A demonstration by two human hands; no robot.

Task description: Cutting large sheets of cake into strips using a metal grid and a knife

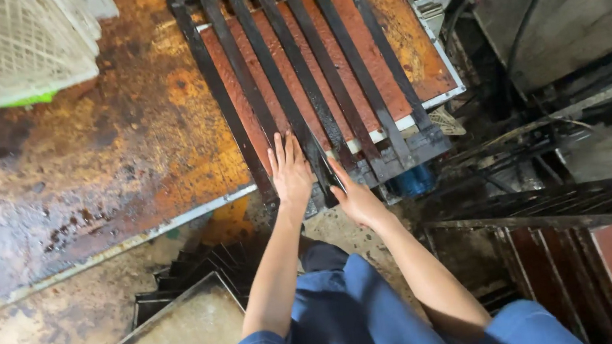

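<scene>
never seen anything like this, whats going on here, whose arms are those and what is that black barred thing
There is one picture, taken by a camera worn on a person's head, looking down. The two bare arms are that person's own, and the blue cloth at the bottom is their clothing.

The left hand lies flat, fingers spread, on the near end of a black metal rack made of long parallel bars. The right hand is at the same near edge; whether it grips the frame cannot be told. Neither hand holds anything loose.

Under the bars lies a reddish-brown sheet. All this rests on a rusty, stained metal table. A white plastic crate stands at the far left. Lower down sits a stack of empty metal trays, and another barred rack is at the right.
</scene>
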